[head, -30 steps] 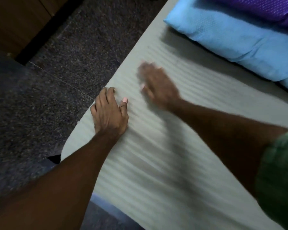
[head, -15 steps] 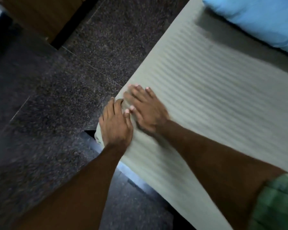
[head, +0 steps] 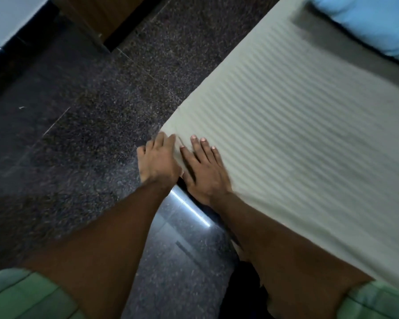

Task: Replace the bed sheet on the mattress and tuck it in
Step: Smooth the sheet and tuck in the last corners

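A pale striped bed sheet (head: 297, 134) covers the mattress, which runs from the lower right to the top of the view. My right hand (head: 205, 171) lies flat on the sheet at the near corner, fingers straight and spread. My left hand (head: 158, 161) sits just left of it at the very corner edge, its fingers bent down over the side of the sheet; its fingertips are hidden, so I cannot tell whether they grip the fabric.
A light blue pillow (head: 373, 21) lies at the top right of the bed. Dark speckled stone floor (head: 78, 134) stretches left of the bed. A wooden cabinet (head: 97, 12) stands at the top left. A shiny strip of bed frame (head: 189, 208) shows below the corner.
Both hands have slid along the sheet toward the near corner of the mattress. My right hand came in beside my left, and my left hand now hangs over the corner edge.
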A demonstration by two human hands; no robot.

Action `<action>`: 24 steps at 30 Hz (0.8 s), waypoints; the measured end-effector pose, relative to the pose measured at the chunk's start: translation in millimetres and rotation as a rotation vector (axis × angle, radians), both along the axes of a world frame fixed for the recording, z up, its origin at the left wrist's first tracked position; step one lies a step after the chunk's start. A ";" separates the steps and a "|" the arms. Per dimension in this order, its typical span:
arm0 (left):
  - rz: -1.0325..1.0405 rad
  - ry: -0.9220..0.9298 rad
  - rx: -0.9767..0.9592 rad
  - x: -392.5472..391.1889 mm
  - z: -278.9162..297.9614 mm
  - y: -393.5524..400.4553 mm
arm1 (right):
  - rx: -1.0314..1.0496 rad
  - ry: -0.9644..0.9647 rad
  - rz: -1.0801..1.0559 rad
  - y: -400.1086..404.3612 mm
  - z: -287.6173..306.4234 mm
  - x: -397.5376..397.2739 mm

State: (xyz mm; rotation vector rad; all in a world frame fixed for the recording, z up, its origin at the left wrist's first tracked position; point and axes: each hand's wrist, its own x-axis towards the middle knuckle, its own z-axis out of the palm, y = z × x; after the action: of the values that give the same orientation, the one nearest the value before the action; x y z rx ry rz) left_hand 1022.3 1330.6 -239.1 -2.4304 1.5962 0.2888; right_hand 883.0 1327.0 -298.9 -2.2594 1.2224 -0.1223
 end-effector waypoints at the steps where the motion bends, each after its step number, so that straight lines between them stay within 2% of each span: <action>1: -0.041 -0.020 0.032 1.0 3.8 7.8 | 0.014 -0.014 -0.010 8.2 2.3 -4.3; 3: -0.065 -0.042 0.047 1.7 9.9 21.4 | 0.023 -0.019 -0.031 27.7 5.8 -12.4; 5: -0.013 0.022 0.005 2.1 12.1 31.6 | -0.012 0.008 -0.055 46.3 9.7 -17.6; 11: 0.286 0.328 -0.185 19.4 4.2 29.6 | -0.246 0.116 -0.220 52.3 19.3 2.5; 15: 0.476 0.444 -0.151 52.0 -8.1 11.6 | -0.266 0.256 -0.169 41.0 5.4 38.1; 17: 0.479 0.456 -0.110 64.9 -12.6 4.6 | -0.210 0.327 -0.168 44.1 3.4 49.0; 21: 0.371 0.374 -0.004 75.6 -12.6 5.4 | -0.201 0.313 -0.211 54.9 5.0 60.9; 24: 0.261 0.346 -0.057 73.9 -8.8 13.0 | -0.189 0.356 -0.167 55.7 8.8 60.5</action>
State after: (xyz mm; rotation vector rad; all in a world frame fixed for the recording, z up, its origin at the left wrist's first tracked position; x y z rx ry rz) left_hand 1096.2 1343.6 -247.9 -2.7520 1.4166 0.7545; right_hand 943.5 1382.7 -290.1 -2.4075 1.6458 0.1123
